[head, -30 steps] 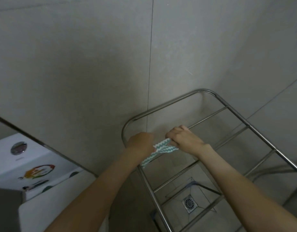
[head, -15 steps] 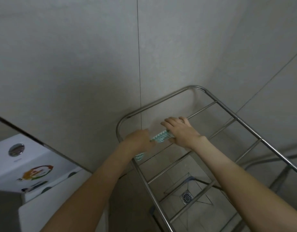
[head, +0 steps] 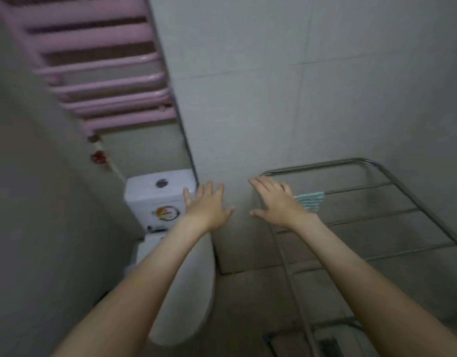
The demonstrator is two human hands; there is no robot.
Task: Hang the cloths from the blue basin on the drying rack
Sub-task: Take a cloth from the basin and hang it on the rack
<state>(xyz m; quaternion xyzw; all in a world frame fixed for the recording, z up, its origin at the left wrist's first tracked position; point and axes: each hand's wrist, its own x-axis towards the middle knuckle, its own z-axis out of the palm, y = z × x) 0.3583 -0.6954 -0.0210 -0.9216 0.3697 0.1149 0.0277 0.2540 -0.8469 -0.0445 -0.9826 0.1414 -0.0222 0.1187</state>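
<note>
Both hands have let go of the green-striped cloth [head: 310,200], now draped over the drying rack [head: 377,187]; left hand [head: 208,208] and right hand [head: 275,202] spread, released

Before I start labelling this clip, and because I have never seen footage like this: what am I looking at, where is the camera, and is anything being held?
No machine here: a person wears a wide-angle camera on the head, looking forward and down, so you see their own bare arms. The left hand and right hand are both open, fingers spread, holding nothing. To the right stands a metal drying rack; a green-and-white striped cloth hangs over one rail, beside the right hand. On the left are a white toilet cistern and, higher, a pink radiator.
</note>
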